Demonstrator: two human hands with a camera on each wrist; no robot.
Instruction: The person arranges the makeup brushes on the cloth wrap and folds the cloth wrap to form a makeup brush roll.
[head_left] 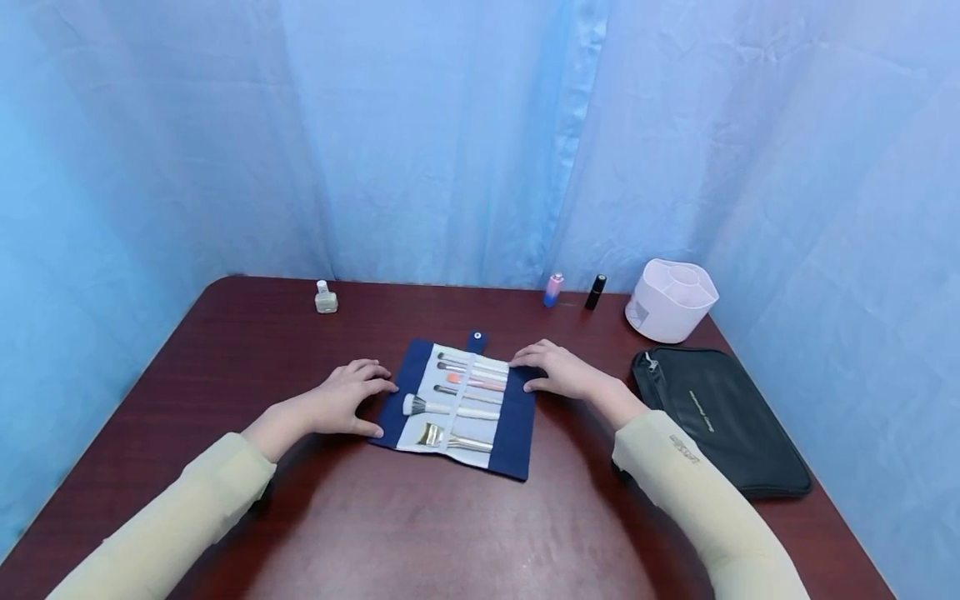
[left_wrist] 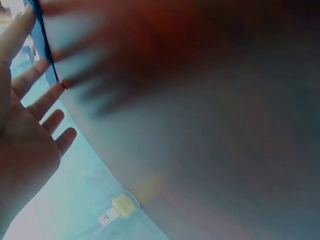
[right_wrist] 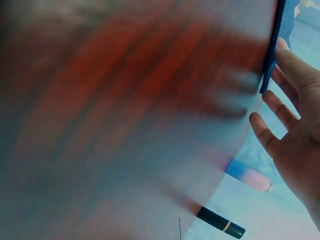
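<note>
A navy makeup brush roll (head_left: 514, 429) lies unfolded on the table, its pale inside facing up. Several makeup brushes sit in it under a white strap, among them a thick white-handled brush (head_left: 450, 408) and a broad gold one (head_left: 453, 439). At its left edge, the left hand (head_left: 341, 400) rests with fingers spread and slightly bent, thumb near the lower corner. The right hand (head_left: 558, 369) touches the upper right edge, fingers loosely extended. In the left wrist view, fingertips of the left hand (left_wrist: 30, 115) meet the roll's dark edge. Neither hand curls round anything.
A nail polish bottle (head_left: 326, 298) stands at the back left. Toward the back right are a pink-and-blue bottle (head_left: 552, 290), a black tube (head_left: 596, 292) and a white organizer (head_left: 667, 312). A black zip case (head_left: 727, 425) lies right of the right forearm. Blue curtains surround the table.
</note>
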